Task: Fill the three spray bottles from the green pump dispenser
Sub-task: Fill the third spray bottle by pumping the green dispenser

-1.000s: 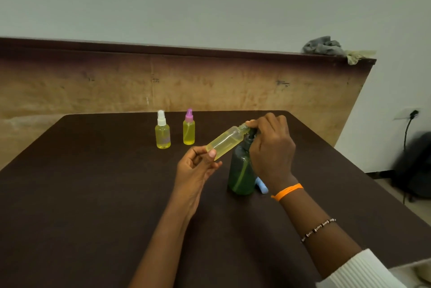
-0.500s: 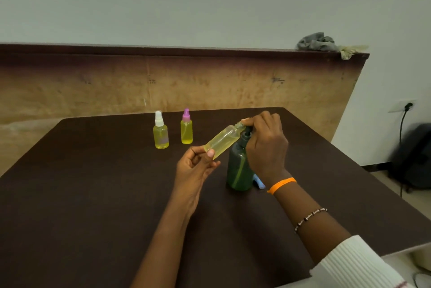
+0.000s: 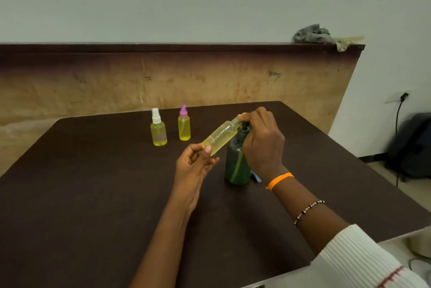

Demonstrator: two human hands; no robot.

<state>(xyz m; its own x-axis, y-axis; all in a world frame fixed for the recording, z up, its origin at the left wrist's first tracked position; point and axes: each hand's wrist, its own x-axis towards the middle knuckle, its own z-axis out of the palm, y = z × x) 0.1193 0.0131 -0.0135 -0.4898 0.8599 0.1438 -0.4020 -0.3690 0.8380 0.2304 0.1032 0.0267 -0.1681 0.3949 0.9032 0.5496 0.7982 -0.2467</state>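
Left hand (image 3: 196, 166) pinches the base of the tilted, uncapped spray bottle (image 3: 221, 136) at frame centre; right hand (image 3: 261, 140) curls over the green pump dispenser (image 3: 236, 166), apparently pressing its head. Light, smooth plastic seems slippery; gripping mid-body looks steadier.

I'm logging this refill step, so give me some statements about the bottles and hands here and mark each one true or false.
1. The left hand holds the open bottle tilted, neck toward the pump. True.
2. The right hand rests flat on the table. False: it is on top of the green dispenser, at the pump.
3. Two capped bottles stand upright on the table. True: the white-capped bottle and the pink-capped bottle.
4. The capped bottles are empty. False: both hold yellow liquid.
5. The dispenser lies on its side. False: it stands upright.
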